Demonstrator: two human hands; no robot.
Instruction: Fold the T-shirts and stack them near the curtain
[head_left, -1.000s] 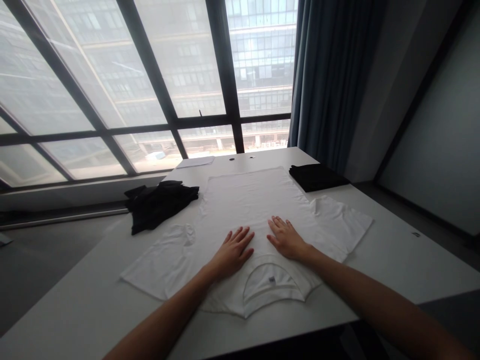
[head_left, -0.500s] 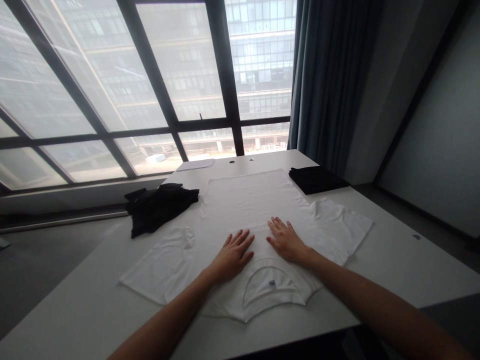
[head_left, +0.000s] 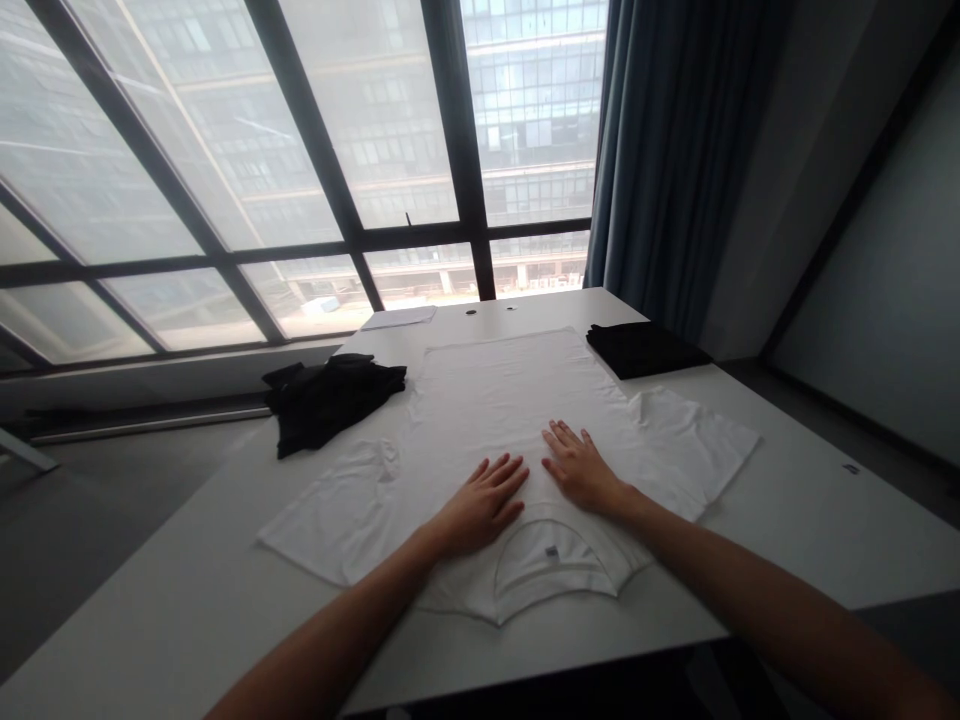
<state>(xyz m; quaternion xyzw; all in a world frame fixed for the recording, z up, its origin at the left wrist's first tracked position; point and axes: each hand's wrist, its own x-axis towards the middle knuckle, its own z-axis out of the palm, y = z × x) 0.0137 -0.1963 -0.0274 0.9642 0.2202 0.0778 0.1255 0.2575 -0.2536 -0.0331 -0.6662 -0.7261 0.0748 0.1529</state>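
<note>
A white T-shirt (head_left: 480, 400) lies spread on the white table (head_left: 795, 520), its neckline towards me and its hem at the far side. Both sleeves stretch out sideways, with wrinkles near the shoulders. My left hand (head_left: 484, 505) rests flat on the upper part of the shirt, left of the neckline's middle, fingers stretched out. Just to its right, my right hand (head_left: 581, 468) also lies flat on the fabric with fingers extended. A small dark label shows inside the collar. Neither hand grips anything.
A crumpled black garment (head_left: 334, 395) lies by the table's left edge. A folded black cloth (head_left: 646, 348) sits at the far right. White sheets (head_left: 401, 317) lie at the far end. Large windows and a blue curtain (head_left: 675, 160) stand beyond.
My left hand has slid slightly right over the shirt, closer to my right hand. The whole view has shifted a little; the shirt stays spread out.
</note>
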